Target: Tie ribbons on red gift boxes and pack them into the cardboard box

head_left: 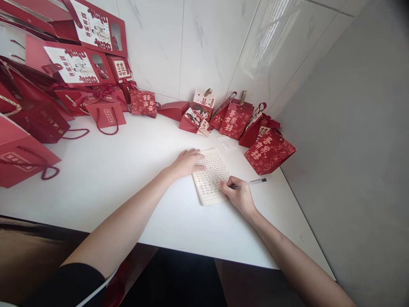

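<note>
Notepad [212,170], one, pale-leaved: laid on the white desk [134,149] in front of the person, its top edge tilted toward the wall. The page is covered in rows of small handwritten characters, too small to be read; ruled lines are left unfilled near the bottom edge.

Left hand [188,163]: laid palm down at the upper left edge of the notepad, fingers spread over the page. Its grip is released, with nothing grasped. The upper arm is covered by a black sleeve [67,281].

Right hand [240,194]: rested at the lower right of the page. Its grip is closed around a pen [257,181], clear-barrelled with a dark end, the barrel pointed away to the right. The writing tip is hidden by the fingers; whether the paper is touched by it cannot be told.

Slip of paper [226,143], one: placed flat just beyond the notepad, with faint marks.

Red patterned box [270,151], with white characters: stood near the right edge of the desk. Further red boxes are ranged behind, among them an upright looped box [235,120] and a box with printed figures [202,111].

Small red bag [107,115], cord-handled: set toward the left rear. Larger red bags [25,164] and white-panelled boxes [72,66] are massed at the left, against the marbled wall [153,38].
</note>
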Available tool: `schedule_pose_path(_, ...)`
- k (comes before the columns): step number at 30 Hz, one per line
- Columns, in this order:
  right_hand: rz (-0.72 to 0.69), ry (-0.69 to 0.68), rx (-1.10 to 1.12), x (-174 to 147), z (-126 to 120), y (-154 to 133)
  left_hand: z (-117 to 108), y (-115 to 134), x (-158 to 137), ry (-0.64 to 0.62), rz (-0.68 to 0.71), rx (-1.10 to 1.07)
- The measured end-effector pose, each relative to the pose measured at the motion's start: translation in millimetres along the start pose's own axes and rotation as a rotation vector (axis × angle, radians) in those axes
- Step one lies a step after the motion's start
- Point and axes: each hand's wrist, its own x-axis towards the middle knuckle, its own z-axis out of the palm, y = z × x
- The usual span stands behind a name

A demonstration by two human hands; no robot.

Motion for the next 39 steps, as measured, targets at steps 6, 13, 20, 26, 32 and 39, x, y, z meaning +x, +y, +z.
schedule_pose_path(6, 0.016, 0.003, -0.006, 0, -1, -1, 0, -1, 1, 0.008, 0.001, -0.015)
schedule_pose_path(13, 0.012, 0.020, -0.022, 0, 0, -1, 0, 0, 0, 0.013, 0.006, -0.018)
schedule_pose_path(20, 0.020, 0.026, -0.018, 0, 0, -1, 0, -1, 0, 0.011, 0.000, -0.041)
schedule_pose_path(26, 0.033, 0.053, 0.046, 1, -3, -1, 0, -1, -1, 0.021, 0.006, -0.034)
schedule_pose_path(32, -0.008, 0.136, 0.089, 7, -6, 3, -1, -1, -2, 0.019, 0.015, -0.056)
schedule_pose_path(39, -0.379, 0.043, -0.194, 21, -17, 22, 0, -2, -7, 0.102, 0.040, -0.027)
